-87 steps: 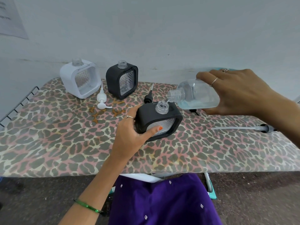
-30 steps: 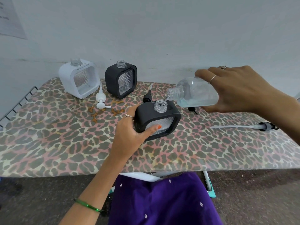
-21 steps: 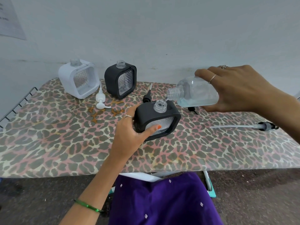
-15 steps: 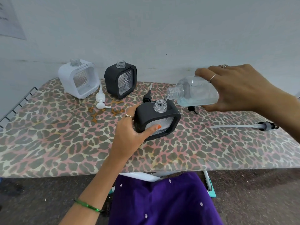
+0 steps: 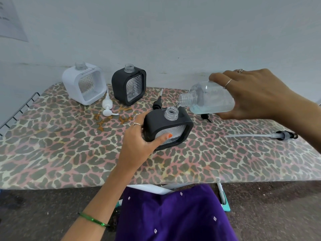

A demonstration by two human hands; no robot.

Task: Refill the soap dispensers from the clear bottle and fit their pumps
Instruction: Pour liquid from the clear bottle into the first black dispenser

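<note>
Clear bottle (image 5: 211, 98) near-horizontal, mouth leftward

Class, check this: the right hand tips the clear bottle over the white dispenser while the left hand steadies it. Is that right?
Not quite. In the head view the right hand tips the clear bottle over a black dispenser, which the left hand steadies. The white dispenser stands untouched at the back.

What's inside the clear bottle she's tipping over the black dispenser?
The clear bottle holds pale bluish liquid pooled along its lower side. The right hand covers its base, so that end is hidden.
</note>
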